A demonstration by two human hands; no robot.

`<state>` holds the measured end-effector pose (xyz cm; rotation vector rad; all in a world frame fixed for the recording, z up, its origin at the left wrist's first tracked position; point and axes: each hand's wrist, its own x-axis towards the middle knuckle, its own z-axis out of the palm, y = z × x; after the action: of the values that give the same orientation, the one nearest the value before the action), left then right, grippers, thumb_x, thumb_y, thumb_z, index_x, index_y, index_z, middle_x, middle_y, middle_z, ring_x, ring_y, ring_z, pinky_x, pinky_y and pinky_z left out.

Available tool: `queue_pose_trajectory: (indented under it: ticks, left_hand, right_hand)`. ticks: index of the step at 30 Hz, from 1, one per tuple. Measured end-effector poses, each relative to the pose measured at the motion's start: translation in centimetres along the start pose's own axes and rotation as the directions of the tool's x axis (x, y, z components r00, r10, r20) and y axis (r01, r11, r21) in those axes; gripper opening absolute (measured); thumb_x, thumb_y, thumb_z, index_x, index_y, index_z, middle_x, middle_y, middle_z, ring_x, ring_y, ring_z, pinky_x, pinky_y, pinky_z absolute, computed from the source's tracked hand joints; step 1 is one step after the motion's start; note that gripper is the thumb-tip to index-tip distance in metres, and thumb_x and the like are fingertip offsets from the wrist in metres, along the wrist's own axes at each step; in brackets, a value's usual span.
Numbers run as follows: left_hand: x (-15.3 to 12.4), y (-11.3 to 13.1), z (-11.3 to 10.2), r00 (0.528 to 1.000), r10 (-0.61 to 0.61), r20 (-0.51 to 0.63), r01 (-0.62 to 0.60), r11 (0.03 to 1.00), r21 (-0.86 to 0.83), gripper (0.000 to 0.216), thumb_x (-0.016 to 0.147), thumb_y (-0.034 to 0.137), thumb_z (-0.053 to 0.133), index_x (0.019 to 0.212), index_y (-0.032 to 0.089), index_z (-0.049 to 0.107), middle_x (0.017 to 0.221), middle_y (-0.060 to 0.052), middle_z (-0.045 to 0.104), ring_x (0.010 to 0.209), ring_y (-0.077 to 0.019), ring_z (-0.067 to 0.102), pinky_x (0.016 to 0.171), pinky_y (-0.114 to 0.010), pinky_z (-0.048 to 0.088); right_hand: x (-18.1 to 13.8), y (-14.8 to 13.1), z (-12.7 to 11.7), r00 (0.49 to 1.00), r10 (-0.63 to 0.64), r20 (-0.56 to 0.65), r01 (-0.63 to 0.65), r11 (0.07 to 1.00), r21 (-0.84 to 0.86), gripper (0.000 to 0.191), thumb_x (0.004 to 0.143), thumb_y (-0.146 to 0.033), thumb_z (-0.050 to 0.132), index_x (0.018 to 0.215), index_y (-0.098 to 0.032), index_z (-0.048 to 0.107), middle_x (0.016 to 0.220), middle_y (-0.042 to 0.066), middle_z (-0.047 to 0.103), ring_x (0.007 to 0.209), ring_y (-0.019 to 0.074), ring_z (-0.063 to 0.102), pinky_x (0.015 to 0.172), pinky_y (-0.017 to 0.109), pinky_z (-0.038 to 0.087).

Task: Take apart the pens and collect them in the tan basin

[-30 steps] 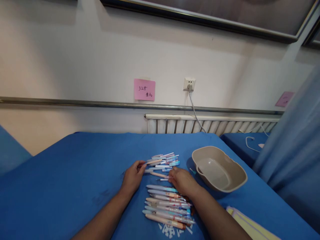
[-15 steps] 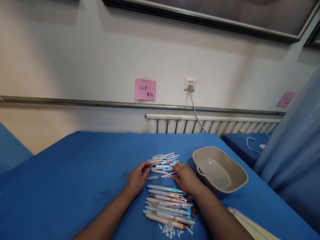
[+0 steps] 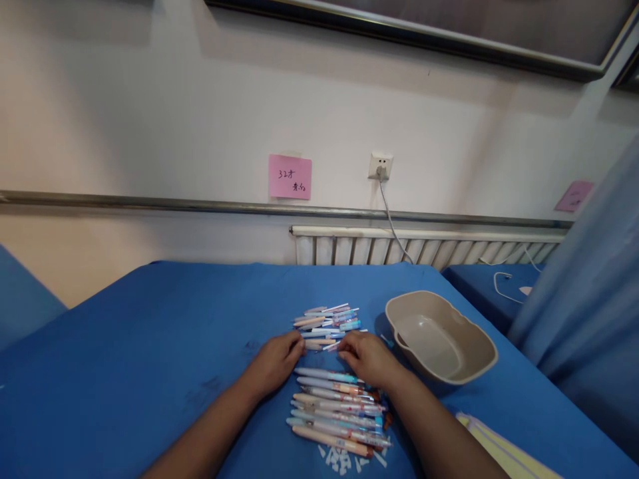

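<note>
A loose pile of pen parts (image 3: 327, 323), with grey, peach and blue barrels, clear halves and thin white refills, lies on the blue-covered bed. My left hand (image 3: 278, 359) is closed, its fingertips at the left ends of the nearest parts. Opposite it, my right hand (image 3: 370, 358) is closed around the right ends, with part of a clear pink barrel showing at its fingers. What each grip covers is partly hidden. Below my hands, several whole pens (image 3: 334, 414) lie side by side in a row. Small white plastic pieces (image 3: 340, 459) are scattered under that row.
A beige plastic basin (image 3: 429, 319) stands to the right, beyond my right forearm. Yellow packaging (image 3: 492, 442) lies at the lower right. The white wall, a radiator (image 3: 349, 249) and a metal rail (image 3: 219, 207) bound the far side. A blue curtain (image 3: 579, 319) hangs at the right.
The nearest pen parts have moved up against the pile, between both hands. My left fingers have come closer together and shifted slightly right; my right hand has drawn slightly left and down.
</note>
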<state>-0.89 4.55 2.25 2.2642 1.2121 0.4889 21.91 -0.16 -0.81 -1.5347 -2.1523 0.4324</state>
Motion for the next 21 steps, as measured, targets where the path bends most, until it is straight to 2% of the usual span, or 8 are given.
queue_pose_trajectory:
  ticks: [4,6,10,13,18,21]
  left_hand:
    - [0.1,-0.3,0.5,1.000,0.031,-0.003,-0.031,0.995,-0.100,0.029,0.087,0.036,0.036,0.086,0.021,0.061,0.084,-0.002,0.067,0.080,-0.0189,0.060,0.070,-0.025,0.042]
    - [0.2,-0.5,0.6,0.999,0.018,-0.030,-0.022,0.988,-0.152,0.030,0.087,0.038,0.037,0.087,0.021,0.062,0.085,-0.002,0.067,0.081,-0.0191,0.059,0.072,-0.025,0.043]
    - [0.5,-1.3,0.8,0.995,-0.034,-0.091,0.015,0.981,-0.196,0.032,0.086,0.042,0.038,0.082,0.018,0.060,0.077,-0.001,0.065,0.074,-0.0186,0.059,0.067,-0.025,0.044]
    - [0.7,-1.8,1.1,0.993,-0.054,-0.102,0.028,0.971,-0.237,0.033,0.085,0.044,0.039,0.079,0.018,0.058,0.072,-0.001,0.064,0.067,-0.0173,0.057,0.063,-0.025,0.043]
    - [0.7,-1.7,1.3,0.996,-0.064,-0.070,0.039,0.949,-0.314,0.031,0.083,0.044,0.042,0.079,0.017,0.057,0.068,0.000,0.064,0.062,-0.0164,0.057,0.060,-0.025,0.043]
    - [0.4,-1.1,1.0,0.999,-0.035,-0.022,0.029,0.968,-0.248,0.030,0.084,0.042,0.042,0.079,0.017,0.058,0.066,0.001,0.063,0.061,-0.0156,0.056,0.059,-0.024,0.041]
  right_hand:
    - [0.0,0.0,0.0,0.998,0.008,-0.056,-0.006,0.999,0.038,0.015,0.081,-0.025,0.054,0.094,-0.020,0.061,0.091,0.003,0.063,0.085,0.0150,0.056,0.075,0.023,0.038]
    - [0.0,0.1,0.1,0.998,0.023,-0.050,-0.019,0.997,0.081,0.013,0.080,-0.024,0.055,0.090,-0.020,0.062,0.086,0.002,0.063,0.080,0.0141,0.056,0.071,0.023,0.039]
    - [-0.1,0.6,0.7,0.988,0.074,0.137,-0.114,0.944,0.311,0.014,0.075,-0.029,0.061,0.084,-0.019,0.061,0.068,-0.002,0.059,0.060,0.0107,0.052,0.055,0.019,0.038]
    - [-0.1,0.6,0.8,0.970,0.044,0.237,-0.139,0.906,0.401,0.022,0.068,-0.028,0.067,0.086,-0.018,0.062,0.068,-0.003,0.058,0.059,0.0096,0.051,0.052,0.017,0.038]
    - [-0.4,-0.2,0.0,0.971,0.013,0.238,-0.076,0.963,0.259,0.021,0.068,-0.030,0.065,0.087,-0.020,0.064,0.072,-0.002,0.062,0.060,0.0109,0.053,0.052,0.019,0.037]
    - [-0.5,-0.5,-0.3,0.981,-0.027,0.191,-0.006,0.986,0.166,0.014,0.074,-0.029,0.058,0.084,-0.022,0.065,0.076,-0.001,0.064,0.066,0.0130,0.056,0.057,0.021,0.037]
